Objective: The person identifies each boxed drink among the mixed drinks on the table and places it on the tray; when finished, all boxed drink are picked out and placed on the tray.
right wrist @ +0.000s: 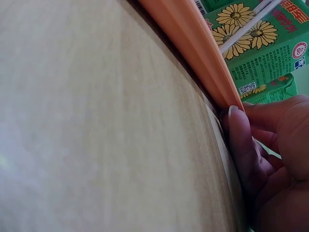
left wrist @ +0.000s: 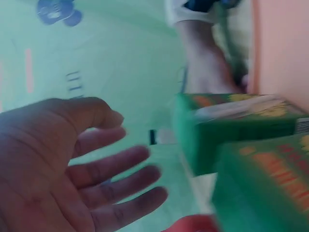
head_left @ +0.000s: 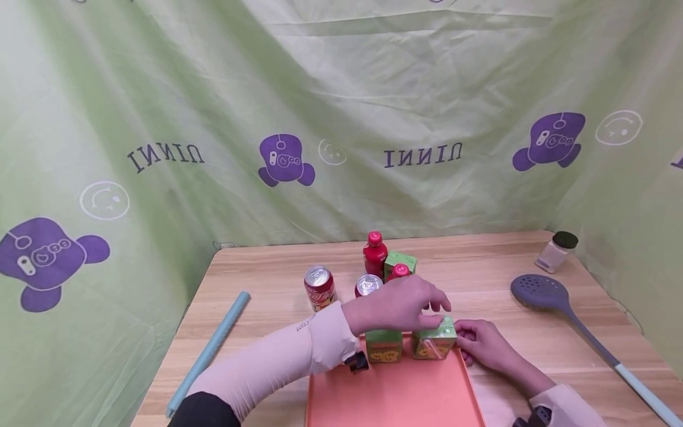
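My left hand [head_left: 400, 303] hovers over the far end of a pink tray [head_left: 395, 400], its fingers apart and loosely bent. In the left wrist view its palm [left wrist: 34, 169] shows with nothing in it. Below it, two green drink cartons with yellow flowers stand on the tray: a left carton [head_left: 384, 353] and a right carton [head_left: 439, 345] with a straw on its side. At the tray's far right corner, my right hand [head_left: 488, 345] pinches the rim [right wrist: 212, 53] between thumb and finger, close beside the right carton.
Beyond the tray stand a red can [head_left: 320, 290], another can [head_left: 369, 285], a red bottle [head_left: 375, 259], a second red-capped bottle [head_left: 400, 271] and another green carton [head_left: 401, 260]. A blue roll [head_left: 210, 353] lies left; a grey skimmer [head_left: 540, 292] and black-lidded jar [head_left: 555, 254] lie right.
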A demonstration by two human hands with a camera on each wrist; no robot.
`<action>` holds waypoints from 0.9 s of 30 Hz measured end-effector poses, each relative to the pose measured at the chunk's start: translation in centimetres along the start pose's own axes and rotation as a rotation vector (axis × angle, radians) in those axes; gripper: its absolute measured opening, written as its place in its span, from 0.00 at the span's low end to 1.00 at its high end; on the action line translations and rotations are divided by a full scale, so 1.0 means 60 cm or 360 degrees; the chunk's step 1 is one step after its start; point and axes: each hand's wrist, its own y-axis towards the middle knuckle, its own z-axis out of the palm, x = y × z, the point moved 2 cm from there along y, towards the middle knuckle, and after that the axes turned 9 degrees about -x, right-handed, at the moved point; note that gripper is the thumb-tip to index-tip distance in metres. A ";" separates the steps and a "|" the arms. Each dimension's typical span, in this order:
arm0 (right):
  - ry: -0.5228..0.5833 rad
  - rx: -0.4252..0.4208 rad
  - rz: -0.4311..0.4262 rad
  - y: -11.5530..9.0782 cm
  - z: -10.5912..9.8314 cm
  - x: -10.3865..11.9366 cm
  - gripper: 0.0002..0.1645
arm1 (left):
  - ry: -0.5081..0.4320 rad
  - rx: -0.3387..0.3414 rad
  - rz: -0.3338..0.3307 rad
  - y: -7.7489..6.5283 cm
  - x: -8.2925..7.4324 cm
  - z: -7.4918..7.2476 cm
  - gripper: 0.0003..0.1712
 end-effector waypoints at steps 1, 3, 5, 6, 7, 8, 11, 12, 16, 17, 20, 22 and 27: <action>0.0000 -0.0004 0.0005 0.000 0.000 -0.001 0.09 | -0.0036 -0.0011 0.0016 0.002 0.002 -0.011 0.14; -0.0006 -0.0013 0.0014 -0.001 0.001 -0.002 0.09 | -0.0071 -0.0025 0.0008 0.006 0.008 -0.033 0.14; -0.0010 -0.0020 0.0022 -0.001 0.002 -0.003 0.09 | -0.0070 -0.0069 -0.0003 0.010 0.016 -0.054 0.14; -0.0014 -0.0026 0.0022 -0.001 0.003 -0.004 0.09 | -0.0066 -0.0096 -0.0014 0.011 0.022 -0.065 0.14; -0.0018 -0.0030 0.0028 -0.001 0.003 -0.004 0.09 | -0.0062 -0.0124 -0.0023 0.013 0.028 -0.075 0.14; -0.0023 -0.0033 0.0038 -0.001 0.003 -0.003 0.09 | -0.0055 -0.0148 -0.0048 0.015 0.034 -0.084 0.14; -0.0034 -0.0046 0.0061 -0.001 0.004 -0.002 0.09 | -0.0042 -0.0209 -0.0122 0.017 0.056 -0.104 0.13; -0.0037 -0.0051 0.0065 -0.002 0.003 -0.001 0.09 | -0.0033 -0.0217 -0.0150 0.016 0.064 -0.109 0.13; -0.0042 -0.0060 0.0064 -0.002 0.003 0.002 0.09 | 0.0011 -0.0192 -0.0255 0.017 0.090 -0.115 0.12; -0.0041 -0.0059 0.0066 -0.002 0.003 0.002 0.09 | 0.0025 -0.0173 -0.0268 0.017 0.094 -0.114 0.12; -0.0038 -0.0052 0.0073 -0.003 0.003 0.002 0.08 | 0.0099 -0.0101 -0.0282 0.019 0.105 -0.107 0.13; -0.0032 -0.0047 0.0063 -0.004 0.003 0.001 0.08 | 0.0136 -0.0054 -0.0292 0.020 0.110 -0.101 0.14; -0.0010 -0.0047 0.0012 -0.003 0.004 0.000 0.08 | 0.0141 -0.0001 -0.0373 0.028 0.126 -0.094 0.14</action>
